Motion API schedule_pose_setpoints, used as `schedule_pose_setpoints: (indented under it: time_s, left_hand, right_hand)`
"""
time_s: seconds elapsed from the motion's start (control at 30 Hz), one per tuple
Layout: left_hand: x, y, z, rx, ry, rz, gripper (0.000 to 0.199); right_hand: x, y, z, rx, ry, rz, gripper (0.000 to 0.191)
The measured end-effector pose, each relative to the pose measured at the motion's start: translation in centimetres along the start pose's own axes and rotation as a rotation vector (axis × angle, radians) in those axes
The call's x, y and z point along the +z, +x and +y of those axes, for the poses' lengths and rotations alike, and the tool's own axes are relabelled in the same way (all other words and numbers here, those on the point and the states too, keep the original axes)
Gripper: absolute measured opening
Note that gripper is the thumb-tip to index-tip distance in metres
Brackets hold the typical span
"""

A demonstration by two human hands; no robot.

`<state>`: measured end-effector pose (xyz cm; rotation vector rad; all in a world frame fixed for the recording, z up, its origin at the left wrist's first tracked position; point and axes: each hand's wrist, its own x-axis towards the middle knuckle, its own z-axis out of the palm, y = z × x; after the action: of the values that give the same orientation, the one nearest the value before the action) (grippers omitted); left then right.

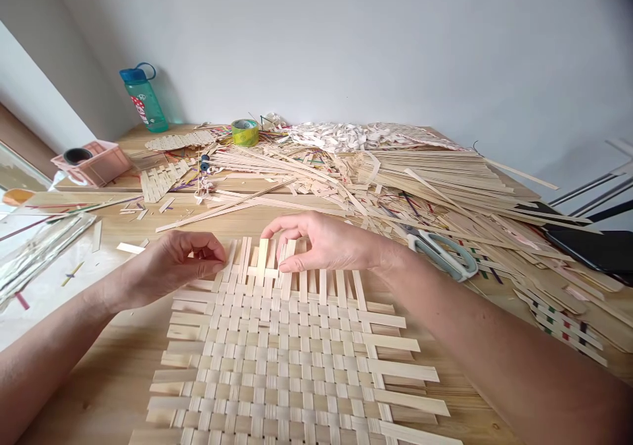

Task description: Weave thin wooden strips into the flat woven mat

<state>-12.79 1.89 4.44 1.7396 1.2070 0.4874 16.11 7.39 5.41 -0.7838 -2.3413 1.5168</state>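
A woven mat (277, 366) of flat, pale wood strips lies in front of me, with loose strip ends sticking out along its left, right and far edges. At its far left corner my left hand (180, 264) is closed, thumb and fingertips pinched at an upright strip end (230, 260). Over the middle of the far edge, my right hand (321, 244) bends its fingers around strip ends, the thumb on the near side. Between the fingers stands a strip end (287, 254), and another strip (264, 260) rises by the index fingertip.
Scissors (445, 254) with white handles lie right of my right hand. Behind the mat spreads a pile of loose strips (420, 175). A tape roll (244, 132), a teal bottle (146, 99) and a pink basket (101, 161) stand toward the back. A black phone-like object (593, 254) is at right.
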Motion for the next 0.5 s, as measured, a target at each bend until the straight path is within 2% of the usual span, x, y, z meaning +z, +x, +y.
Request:
schedule_pose_setpoints:
  time_s: [0.2, 0.37, 0.5]
  left_hand:
    - [0.0, 0.3, -0.7, -0.003, -0.088, -0.005, 0.020]
    - [0.1, 0.2, -0.5, -0.049, -0.062, 0.012, 0.021]
    - [0.2, -0.1, 0.3, 0.018, -0.023, 0.064, 0.019]
  right_hand:
    - [0.1, 0.1, 0.0, -0.013, 0.112, -0.003, 0.058]
    - [0.2, 0.2, 0.0, -0.010, 0.067, 0.027, 0.055]
    - [0.4, 0.3, -0.1, -0.008, 0.068, 0.066, 0.049]
